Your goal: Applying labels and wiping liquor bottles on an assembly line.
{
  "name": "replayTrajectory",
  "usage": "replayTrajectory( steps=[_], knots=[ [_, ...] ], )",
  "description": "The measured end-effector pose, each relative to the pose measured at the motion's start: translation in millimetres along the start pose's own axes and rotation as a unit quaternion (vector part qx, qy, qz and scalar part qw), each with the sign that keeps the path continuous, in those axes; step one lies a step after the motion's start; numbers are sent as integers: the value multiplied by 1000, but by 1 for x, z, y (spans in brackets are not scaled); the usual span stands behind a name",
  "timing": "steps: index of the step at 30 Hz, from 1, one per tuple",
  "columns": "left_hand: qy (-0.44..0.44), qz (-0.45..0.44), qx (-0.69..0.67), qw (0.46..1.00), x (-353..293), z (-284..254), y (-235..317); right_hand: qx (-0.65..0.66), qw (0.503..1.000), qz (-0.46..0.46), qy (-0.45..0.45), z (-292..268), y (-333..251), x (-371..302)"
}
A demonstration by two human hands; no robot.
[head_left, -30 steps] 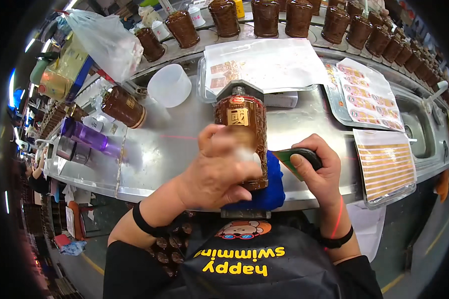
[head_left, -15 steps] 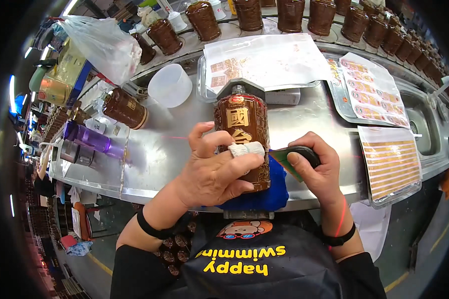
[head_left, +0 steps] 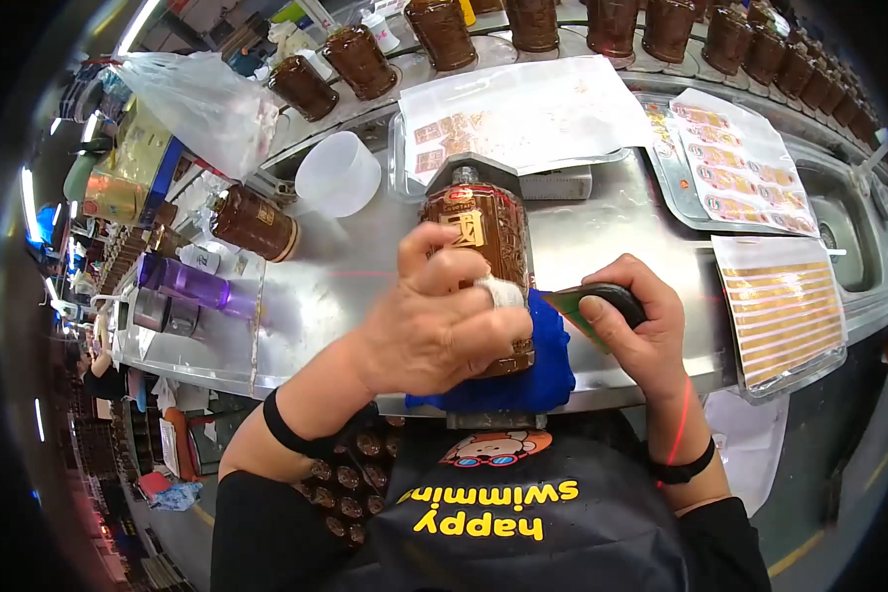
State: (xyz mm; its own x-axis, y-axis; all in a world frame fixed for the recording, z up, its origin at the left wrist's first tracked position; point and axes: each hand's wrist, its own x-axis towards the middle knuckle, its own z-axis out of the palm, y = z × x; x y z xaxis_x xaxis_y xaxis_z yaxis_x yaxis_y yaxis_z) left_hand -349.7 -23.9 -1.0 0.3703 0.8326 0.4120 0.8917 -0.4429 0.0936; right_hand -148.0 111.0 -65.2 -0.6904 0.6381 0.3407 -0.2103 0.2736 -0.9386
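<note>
A brown bottle (head_left: 500,232) with gold characters and a small red emblem lies on its back on a blue cloth (head_left: 553,370); its neck points away from me and meets a dark angled rest (head_left: 483,166). My left hand (head_left: 434,321) is closed over the bottle's middle, fingers bent, a white wrap (head_left: 503,293) round one of them. The hand is slightly blurred and hides the lower characters. On the bottle's right, my right hand (head_left: 641,326) grips a scraper (head_left: 614,301) by its black rounded handle. Its flat green-brown blade points toward the bottle's side.
Beyond the bottle are a white paper sheet (head_left: 533,113) and a translucent tub (head_left: 337,176). Trays with label sheets (head_left: 779,311) lie right, near a sink (head_left: 849,247). Another bottle (head_left: 252,225) and a purple cup (head_left: 192,283) stand left. Several bottles (head_left: 439,35) line the conveyor behind.
My left fingers have curled in more, and the hand has shifted slightly left on the bottle. The bottle's gold characters now face a little further left. The scraper stays in my right hand.
</note>
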Motion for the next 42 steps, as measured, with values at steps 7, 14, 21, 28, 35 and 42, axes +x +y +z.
replayTrajectory(
  steps=[7,14,21,28,35,42],
  knots=[
    [16,-3,21,1000,6,0,-13,1,1000,6,0,0,2,-1],
    [7,-7,11,1000,-6,1,9,4,1000,-8,19,-3,4,-3],
    [0,-36,-21,999,-27,2,23,-3,1000,8,0,-5,5,-3],
    [127,-156,-56,978,-44,9,28,9,999,27,-25,-4,6,-3],
    [152,-275,-112,943,-53,15,36,35,997,62,0,4,1,-1],
    [215,-402,-388,801,-59,29,41,61,993,100,-20,7,-3,-1]
  ],
)
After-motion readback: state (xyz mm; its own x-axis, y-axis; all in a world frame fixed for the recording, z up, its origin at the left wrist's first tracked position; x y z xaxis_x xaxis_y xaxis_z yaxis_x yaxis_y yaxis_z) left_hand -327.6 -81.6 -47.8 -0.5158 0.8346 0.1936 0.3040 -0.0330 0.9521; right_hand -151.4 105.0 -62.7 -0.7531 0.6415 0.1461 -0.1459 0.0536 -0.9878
